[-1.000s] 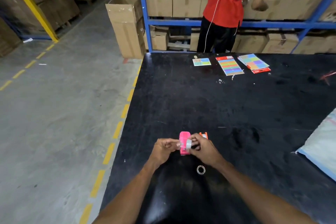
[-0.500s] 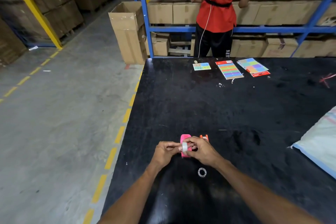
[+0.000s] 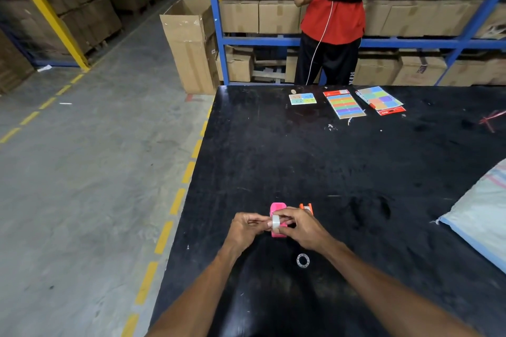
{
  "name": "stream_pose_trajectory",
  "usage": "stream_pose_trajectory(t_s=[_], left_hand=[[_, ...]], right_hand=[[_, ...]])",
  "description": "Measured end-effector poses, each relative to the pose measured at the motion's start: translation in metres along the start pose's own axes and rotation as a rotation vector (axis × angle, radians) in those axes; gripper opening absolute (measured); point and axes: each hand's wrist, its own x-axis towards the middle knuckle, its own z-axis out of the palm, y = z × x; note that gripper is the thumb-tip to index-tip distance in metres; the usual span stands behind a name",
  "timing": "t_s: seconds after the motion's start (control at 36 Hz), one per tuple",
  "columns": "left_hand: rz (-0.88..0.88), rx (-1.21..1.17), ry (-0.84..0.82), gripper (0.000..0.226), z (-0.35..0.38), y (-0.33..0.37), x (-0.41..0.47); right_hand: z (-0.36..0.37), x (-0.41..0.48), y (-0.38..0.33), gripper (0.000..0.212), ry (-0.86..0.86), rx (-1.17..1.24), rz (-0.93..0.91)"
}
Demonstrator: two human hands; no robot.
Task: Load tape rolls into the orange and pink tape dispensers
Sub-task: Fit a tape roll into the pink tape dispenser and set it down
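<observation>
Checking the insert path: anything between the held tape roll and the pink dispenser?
Nothing visible. The tape roll, pinched by the left hand and right hand, sits right against the pink dispenser; only fingers surround it.

1. A black surface fills the lower right of the frame.
2. Grey concrete floor with dashed yellow lines takes the left side.
3. Blue shelving stacked with cardboard boxes spans the top.
4. A tall open carton stands beside it.
5. A yellow post leans at upper left.
</observation>
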Motion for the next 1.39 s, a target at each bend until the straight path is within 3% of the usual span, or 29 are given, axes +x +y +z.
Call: stream_pose_trajectory(t_s=[0.31, 0.47, 1.03, 1.14, 1.25, 1.39], left_hand=[[-0.078, -0.021, -0.099, 0.019, 0.002, -0.011, 0.003], [-0.065, -0.039, -0.068, 0.02, 0.007, -0.017, 0.005], [-0.118, -0.039, -0.08, 0.02, 0.008, -0.024, 0.04], [-0.104, 0.062, -0.069, 0.02, 0.009, -0.025, 0.053], [-0.021, 0.268, 0.027, 0.021, 0.01, -0.035, 0.069], [-0.039, 0.44, 0.087, 0.043, 0.011, -0.037, 0.079]], right_hand=[[-0.003, -0.008, 0.001, 0.026, 0.001, 0.033, -0.022], [-0.004, -0.009, 0.002, 0.017, -0.024, 0.01, -0.06], [-0.014, 0.024, 0.026, 0.033, -0.049, -0.066, -0.024], [-0.02, 0.039, 0.032, 0.038, -0.036, -0.106, -0.015], [-0.018, 0.054, 0.036, 0.031, -0.026, -0.123, -0.018], [-0.009, 0.065, 0.048, 0.039, -0.028, -0.396, -0.006]])
